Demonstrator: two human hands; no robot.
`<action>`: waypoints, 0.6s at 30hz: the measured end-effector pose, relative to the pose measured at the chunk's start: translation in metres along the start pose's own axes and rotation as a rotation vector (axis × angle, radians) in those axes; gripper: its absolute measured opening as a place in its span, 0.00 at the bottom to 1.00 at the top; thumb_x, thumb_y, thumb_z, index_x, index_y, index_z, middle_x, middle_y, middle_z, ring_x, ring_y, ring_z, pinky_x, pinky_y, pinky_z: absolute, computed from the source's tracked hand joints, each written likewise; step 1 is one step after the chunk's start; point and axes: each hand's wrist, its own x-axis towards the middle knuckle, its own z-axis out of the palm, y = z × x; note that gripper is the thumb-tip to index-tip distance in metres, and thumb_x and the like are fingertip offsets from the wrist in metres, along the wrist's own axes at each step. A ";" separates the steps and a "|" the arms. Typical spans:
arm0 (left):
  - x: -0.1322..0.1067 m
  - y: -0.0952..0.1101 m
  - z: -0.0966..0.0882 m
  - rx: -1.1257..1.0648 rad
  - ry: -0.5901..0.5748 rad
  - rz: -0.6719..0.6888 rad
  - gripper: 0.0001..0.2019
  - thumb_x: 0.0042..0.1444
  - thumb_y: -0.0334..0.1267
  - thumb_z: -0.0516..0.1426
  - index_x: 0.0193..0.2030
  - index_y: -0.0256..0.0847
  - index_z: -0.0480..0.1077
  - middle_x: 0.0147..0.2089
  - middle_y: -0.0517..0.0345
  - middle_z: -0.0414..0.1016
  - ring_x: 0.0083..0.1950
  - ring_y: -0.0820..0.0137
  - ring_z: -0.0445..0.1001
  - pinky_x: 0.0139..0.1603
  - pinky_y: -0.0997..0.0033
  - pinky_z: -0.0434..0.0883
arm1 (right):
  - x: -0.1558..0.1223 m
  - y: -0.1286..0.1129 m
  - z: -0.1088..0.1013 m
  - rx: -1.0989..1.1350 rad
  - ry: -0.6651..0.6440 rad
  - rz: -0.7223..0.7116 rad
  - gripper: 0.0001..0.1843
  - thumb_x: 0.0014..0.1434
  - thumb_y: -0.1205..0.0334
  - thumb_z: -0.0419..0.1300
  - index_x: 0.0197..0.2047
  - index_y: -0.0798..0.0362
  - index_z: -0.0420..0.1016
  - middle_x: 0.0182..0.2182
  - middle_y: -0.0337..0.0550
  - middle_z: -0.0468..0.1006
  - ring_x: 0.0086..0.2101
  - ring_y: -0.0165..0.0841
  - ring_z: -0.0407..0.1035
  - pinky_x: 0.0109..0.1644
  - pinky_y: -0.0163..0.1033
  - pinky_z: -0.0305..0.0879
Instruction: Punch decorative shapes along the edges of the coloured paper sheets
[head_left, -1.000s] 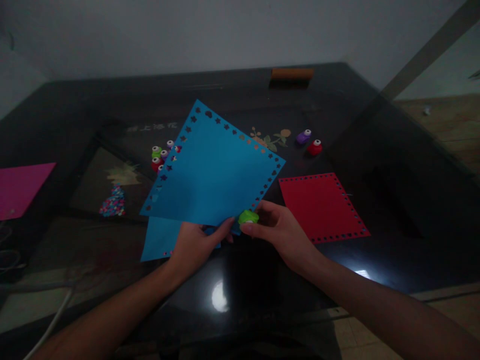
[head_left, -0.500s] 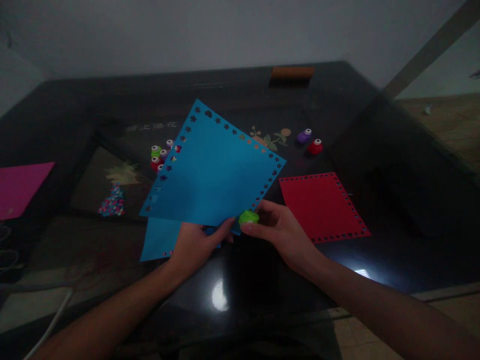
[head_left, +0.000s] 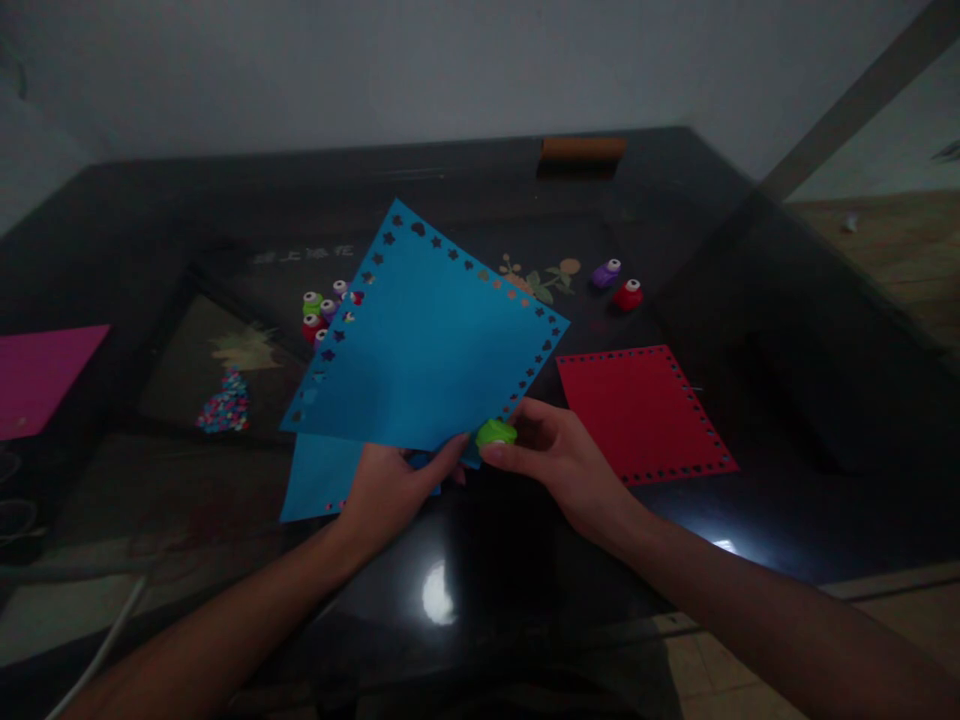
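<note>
A blue paper sheet (head_left: pixel 427 340) with small shapes punched along its edges is held tilted above the dark table (head_left: pixel 480 190). My left hand (head_left: pixel 390 490) pinches its near corner from below. My right hand (head_left: pixel 559 455) grips a small green craft punch (head_left: pixel 496 433) set on the sheet's lower right edge. A second blue sheet (head_left: pixel 315 480) lies flat under the first one.
A red sheet (head_left: pixel 645 410) with punched borders lies to the right. Purple (head_left: pixel 606 272) and red (head_left: pixel 628 294) punches sit behind it, several more punches (head_left: pixel 322 310) at the left. A pile of punched bits (head_left: pixel 225 405), a pink sheet (head_left: pixel 41 375) and an orange block (head_left: pixel 583 150) are also there.
</note>
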 end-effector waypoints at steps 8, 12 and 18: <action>-0.001 0.003 0.000 0.053 0.014 0.019 0.13 0.52 0.43 0.57 0.19 0.43 0.69 0.19 0.61 0.76 0.23 0.68 0.75 0.34 0.69 0.71 | 0.001 0.001 -0.001 -0.002 -0.005 -0.020 0.14 0.43 0.59 0.71 0.34 0.51 0.75 0.31 0.38 0.78 0.35 0.32 0.71 0.44 0.41 0.66; -0.002 0.000 0.000 0.063 0.039 0.050 0.13 0.52 0.43 0.57 0.20 0.43 0.70 0.20 0.60 0.76 0.24 0.68 0.75 0.33 0.68 0.71 | 0.002 0.001 -0.001 -0.013 0.010 -0.018 0.15 0.42 0.58 0.71 0.34 0.50 0.76 0.32 0.38 0.79 0.35 0.32 0.71 0.44 0.41 0.66; 0.000 -0.003 0.000 0.066 0.046 0.123 0.13 0.54 0.43 0.57 0.21 0.42 0.72 0.22 0.59 0.76 0.26 0.67 0.75 0.36 0.67 0.71 | 0.003 -0.001 -0.001 -0.034 0.023 -0.039 0.16 0.41 0.57 0.71 0.34 0.50 0.75 0.33 0.39 0.79 0.36 0.33 0.72 0.44 0.41 0.66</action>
